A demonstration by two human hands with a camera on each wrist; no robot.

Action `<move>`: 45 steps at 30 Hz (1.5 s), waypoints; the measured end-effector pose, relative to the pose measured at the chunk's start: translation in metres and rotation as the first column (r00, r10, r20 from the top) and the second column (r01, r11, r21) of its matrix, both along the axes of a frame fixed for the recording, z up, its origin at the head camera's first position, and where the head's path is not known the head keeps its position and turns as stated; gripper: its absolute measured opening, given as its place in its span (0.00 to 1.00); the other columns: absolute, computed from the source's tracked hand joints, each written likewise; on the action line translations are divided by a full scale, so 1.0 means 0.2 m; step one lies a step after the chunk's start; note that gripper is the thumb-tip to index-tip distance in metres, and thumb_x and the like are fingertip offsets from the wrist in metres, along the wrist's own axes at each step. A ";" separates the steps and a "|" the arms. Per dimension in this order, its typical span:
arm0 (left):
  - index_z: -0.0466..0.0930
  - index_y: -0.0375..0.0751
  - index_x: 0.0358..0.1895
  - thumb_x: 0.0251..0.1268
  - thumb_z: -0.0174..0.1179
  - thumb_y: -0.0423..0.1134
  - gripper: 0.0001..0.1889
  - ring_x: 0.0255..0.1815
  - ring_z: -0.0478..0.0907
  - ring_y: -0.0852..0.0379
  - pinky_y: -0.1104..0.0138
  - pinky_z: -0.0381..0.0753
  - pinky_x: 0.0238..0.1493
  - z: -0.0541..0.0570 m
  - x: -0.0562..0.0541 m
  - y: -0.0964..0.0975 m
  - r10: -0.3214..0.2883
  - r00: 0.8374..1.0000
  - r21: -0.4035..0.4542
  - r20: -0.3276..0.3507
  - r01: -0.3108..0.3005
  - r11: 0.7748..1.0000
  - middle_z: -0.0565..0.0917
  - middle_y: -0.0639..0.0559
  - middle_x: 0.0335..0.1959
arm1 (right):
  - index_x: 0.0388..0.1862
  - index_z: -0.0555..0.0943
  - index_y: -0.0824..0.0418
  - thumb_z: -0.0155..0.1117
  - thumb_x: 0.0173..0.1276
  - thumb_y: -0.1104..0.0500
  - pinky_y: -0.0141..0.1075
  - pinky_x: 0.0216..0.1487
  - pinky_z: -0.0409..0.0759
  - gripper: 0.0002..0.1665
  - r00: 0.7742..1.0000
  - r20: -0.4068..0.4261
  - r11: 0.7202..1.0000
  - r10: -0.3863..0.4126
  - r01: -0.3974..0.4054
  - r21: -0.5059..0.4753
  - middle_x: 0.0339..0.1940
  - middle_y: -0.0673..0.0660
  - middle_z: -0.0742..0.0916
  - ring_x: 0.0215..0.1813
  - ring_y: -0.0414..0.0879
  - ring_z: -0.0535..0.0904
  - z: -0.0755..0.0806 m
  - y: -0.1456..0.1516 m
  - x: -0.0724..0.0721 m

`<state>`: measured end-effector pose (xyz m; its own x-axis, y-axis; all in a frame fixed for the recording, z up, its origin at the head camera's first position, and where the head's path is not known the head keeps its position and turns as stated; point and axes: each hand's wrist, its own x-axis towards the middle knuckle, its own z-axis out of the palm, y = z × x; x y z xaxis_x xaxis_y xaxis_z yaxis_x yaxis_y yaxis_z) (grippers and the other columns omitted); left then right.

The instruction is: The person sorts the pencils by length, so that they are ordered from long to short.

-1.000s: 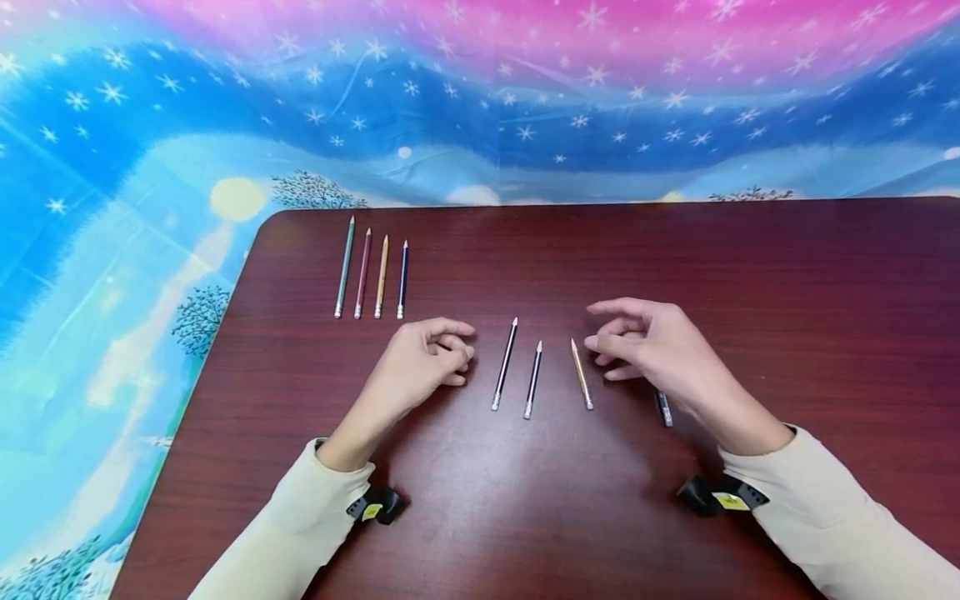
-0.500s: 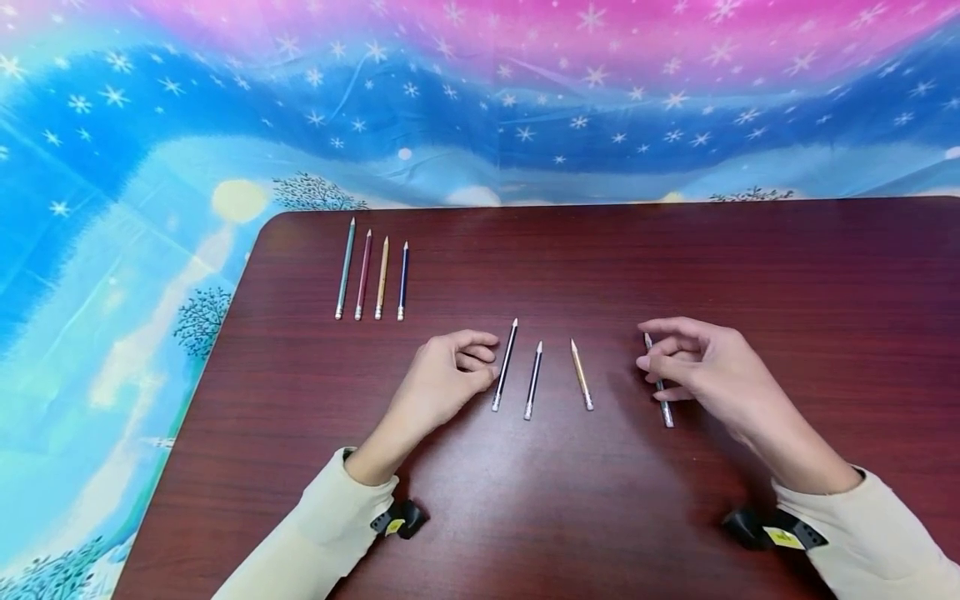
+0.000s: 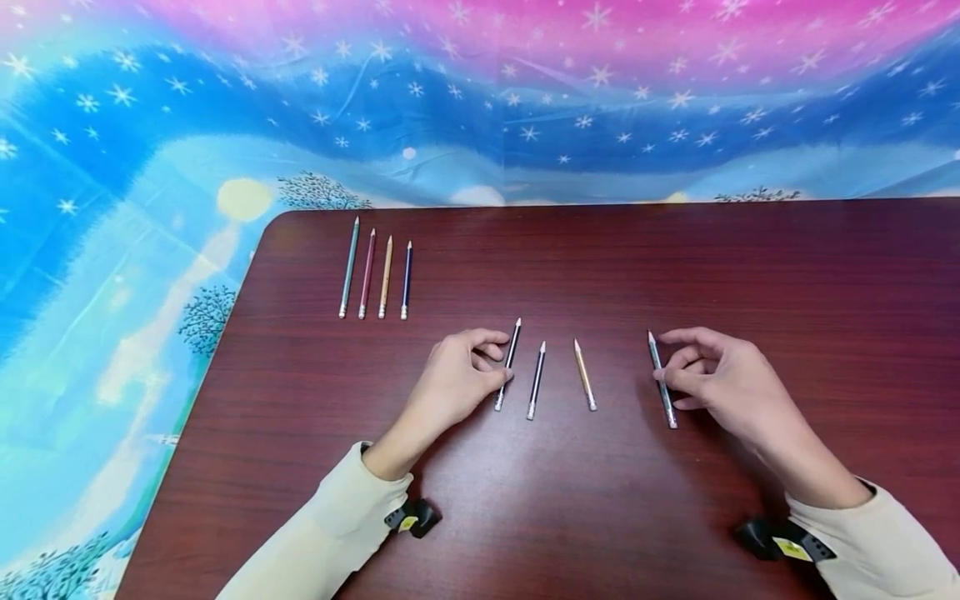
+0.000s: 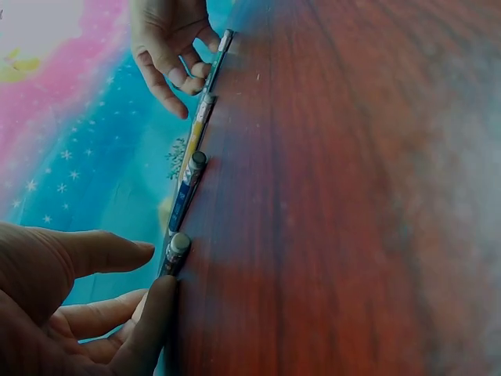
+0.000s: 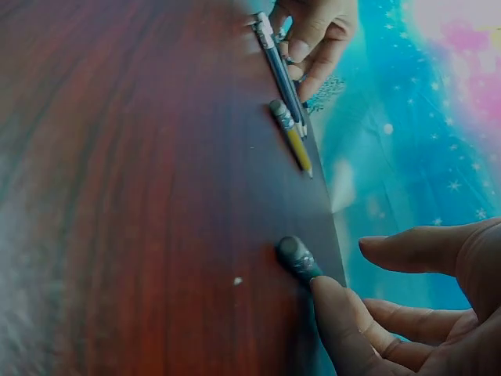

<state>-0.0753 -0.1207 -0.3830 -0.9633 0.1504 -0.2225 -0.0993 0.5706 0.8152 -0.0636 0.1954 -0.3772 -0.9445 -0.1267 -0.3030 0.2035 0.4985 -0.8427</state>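
My left hand (image 3: 459, 371) is at a black pencil (image 3: 515, 340), its thumb overlapping the shaft in the head view. In the left wrist view, one of its fingers lies right by the pencil's eraser end (image 4: 178, 247), while another digit stands apart. My right hand (image 3: 727, 371) is beside a dark green pencil (image 3: 667, 404), thumb tip at its middle. The right wrist view has one fingertip against that pencil near its eraser (image 5: 295, 254), with a gap to the upper digit. Between the hands lie a dark blue pencil (image 3: 537, 379) and a short yellow pencil (image 3: 584, 375).
Towards the back left of the brown table (image 3: 480, 517) lies a row of green (image 3: 349, 267), dark red (image 3: 367, 275), yellow (image 3: 386, 279) and blue (image 3: 407, 282) pencils, points away. Behind the table hangs a snowflake-patterned cloth (image 3: 465, 108).
My left hand has moved right to the black pencil. My right hand has moved right, off the yellow pencil's side, to the dark green pencil. The pencils lie as before.
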 end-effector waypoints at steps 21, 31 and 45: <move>0.87 0.38 0.56 0.55 0.69 0.24 0.23 0.34 0.82 0.61 0.70 0.81 0.39 0.02 -0.02 0.01 -0.059 0.998 -0.113 -0.032 0.055 0.992 0.85 0.50 0.39 | 0.59 0.84 0.69 0.77 0.61 0.66 0.28 0.28 0.78 0.26 0.981 -0.179 0.955 0.070 -0.015 0.295 0.34 0.55 0.87 0.26 0.30 0.79 -0.03 -0.05 0.02; 0.89 0.42 0.54 0.55 0.71 0.25 0.21 0.32 0.81 0.63 0.71 0.81 0.39 0.03 -0.03 0.03 -0.048 0.998 -0.184 -0.035 0.041 0.982 0.86 0.54 0.35 | 0.51 0.88 0.66 0.73 0.56 0.69 0.27 0.30 0.70 0.21 0.948 -0.296 0.921 0.115 0.010 0.389 0.27 0.49 0.87 0.25 0.29 0.75 -0.03 -0.05 0.02; 0.90 0.48 0.53 0.53 0.69 0.27 0.22 0.35 0.82 0.62 0.61 0.80 0.43 0.05 -0.04 0.05 -0.085 0.994 -0.319 -0.068 0.059 0.946 0.87 0.62 0.31 | 0.49 0.88 0.63 0.70 0.52 0.68 0.40 0.29 0.70 0.22 0.944 -0.291 0.869 0.158 0.007 0.495 0.28 0.51 0.87 0.31 0.46 0.80 -0.01 -0.08 0.02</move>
